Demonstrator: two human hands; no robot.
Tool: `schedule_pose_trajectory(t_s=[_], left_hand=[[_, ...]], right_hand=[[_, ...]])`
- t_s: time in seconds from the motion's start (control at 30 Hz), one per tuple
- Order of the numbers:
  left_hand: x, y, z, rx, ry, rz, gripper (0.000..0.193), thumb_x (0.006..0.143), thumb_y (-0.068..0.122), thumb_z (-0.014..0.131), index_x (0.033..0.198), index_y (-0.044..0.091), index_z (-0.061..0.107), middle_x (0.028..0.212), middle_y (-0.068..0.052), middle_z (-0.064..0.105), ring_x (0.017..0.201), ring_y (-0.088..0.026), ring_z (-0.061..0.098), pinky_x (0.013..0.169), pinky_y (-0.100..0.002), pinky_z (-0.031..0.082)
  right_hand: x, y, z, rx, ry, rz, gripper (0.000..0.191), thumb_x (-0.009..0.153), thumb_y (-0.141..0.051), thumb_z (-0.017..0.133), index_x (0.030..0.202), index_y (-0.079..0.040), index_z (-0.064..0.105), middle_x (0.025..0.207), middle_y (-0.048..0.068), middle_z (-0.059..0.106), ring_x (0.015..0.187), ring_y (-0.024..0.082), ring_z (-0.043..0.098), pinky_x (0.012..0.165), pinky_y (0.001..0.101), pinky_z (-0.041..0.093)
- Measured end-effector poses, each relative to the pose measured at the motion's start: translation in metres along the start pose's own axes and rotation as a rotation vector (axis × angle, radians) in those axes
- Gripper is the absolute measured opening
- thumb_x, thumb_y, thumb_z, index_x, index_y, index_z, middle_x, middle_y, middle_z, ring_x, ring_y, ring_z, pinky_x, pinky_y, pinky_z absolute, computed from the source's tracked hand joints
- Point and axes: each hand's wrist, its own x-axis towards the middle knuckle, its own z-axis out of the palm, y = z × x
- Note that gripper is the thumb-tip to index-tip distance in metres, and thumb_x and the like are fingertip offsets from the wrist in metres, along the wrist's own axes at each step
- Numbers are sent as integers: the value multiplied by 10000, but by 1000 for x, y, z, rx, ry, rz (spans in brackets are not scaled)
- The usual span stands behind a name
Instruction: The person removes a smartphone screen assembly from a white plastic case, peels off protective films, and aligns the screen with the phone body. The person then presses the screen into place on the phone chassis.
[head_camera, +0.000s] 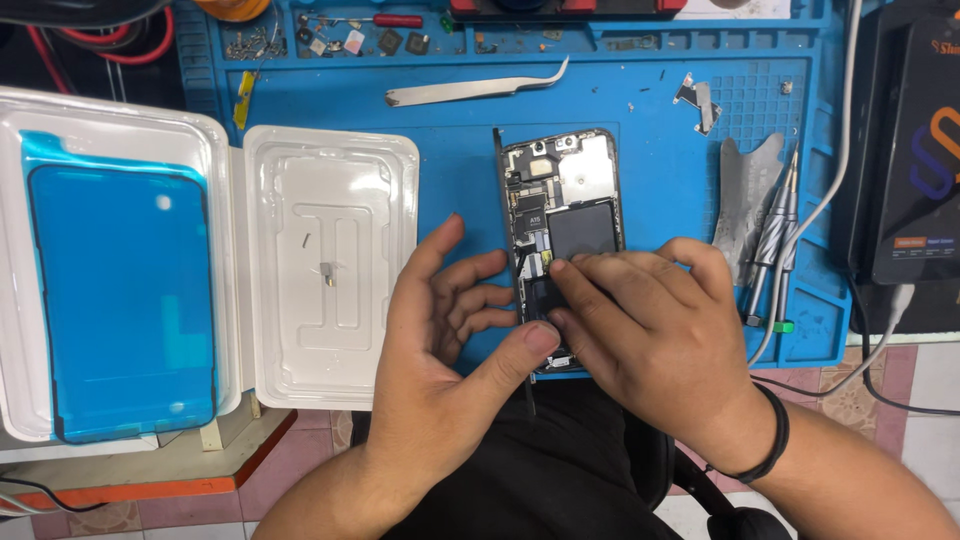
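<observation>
Right hand (650, 330): fingers (600, 275) laid flat and close together on the lower half of the opened phone (565, 215), pressing on its internals, gripping nothing. Left hand (450, 330): fingers spread and loosely curled, thumb tip touching the phone's lower left edge, beside the right thumb; nothing held. Phone lies face-open, upright, on the blue work mat (660, 130), near the middle of the bench's front edge; its detached dark screen stands on edge along the phone's left side. Dark battery and circuit board visible in the upper half. Right wrist wears a black band (772, 440). Curved metal tweezers (475, 90) lie on the mat beyond the phone, well apart from it. A thin metal pry sheet (745, 195) and grey pen-like tools (775, 235) lie just right of the right hand. To the left, an open white plastic tray (330, 265) holds small parts; its other half carries a blue adhesive film (120, 300). Mat's far edge: small screws and chips in compartments.
</observation>
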Motion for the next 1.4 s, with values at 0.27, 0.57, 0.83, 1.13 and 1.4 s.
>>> schedule_pose_trajectory(t_s=[0.27, 0.57, 0.83, 1.13, 1.4], left_hand=[[2, 1, -7, 28, -21, 18, 947, 914, 125, 808, 1618, -19, 192, 1444, -255, 531, 1175, -231, 673, 1009, -344, 588], [4, 2, -8, 81, -14, 11, 964, 904, 200, 819, 1610, -37, 207, 1430, -252, 537, 1196, -233, 662, 1007, -344, 604], [-2, 4, -3, 81, -1, 19, 951, 910, 199, 812, 1607, -38, 209, 1450, -256, 515, 1196, -232, 644, 1007, -346, 592], [-7, 1, 3, 76, 43, 37, 940, 902, 167, 818, 1602, -34, 223, 1476, -262, 491, 1204, -229, 615, 993, -340, 584], [-4, 0, 5, 73, 50, 51, 929, 911, 158, 815, 1604, -22, 224, 1498, -250, 459, 1248, -222, 585, 1000, -328, 591]], right_hand=[[10, 0, 3, -81, -15, -63, 325, 886, -253, 799, 1167, -96, 755, 1074, 19, 704, 938, 175, 656, 895, 391, 405], [9, -14, 7, -435, -92, -187, 320, 919, -175, 633, 1185, -28, 732, 1114, 99, 719, 977, 188, 709, 875, 346, 491], [5, -16, 3, -386, -108, -184, 385, 911, -214, 628, 1215, 9, 707, 1118, 129, 712, 959, 202, 702, 888, 363, 482], [-1, -15, 1, -212, -76, -68, 405, 885, -245, 711, 1229, -32, 716, 1162, 98, 714, 1015, 196, 692, 912, 384, 464], [-2, -18, 6, -295, -65, -78, 400, 904, -254, 694, 1231, -25, 720, 1145, 111, 707, 1017, 211, 682, 907, 394, 466]])
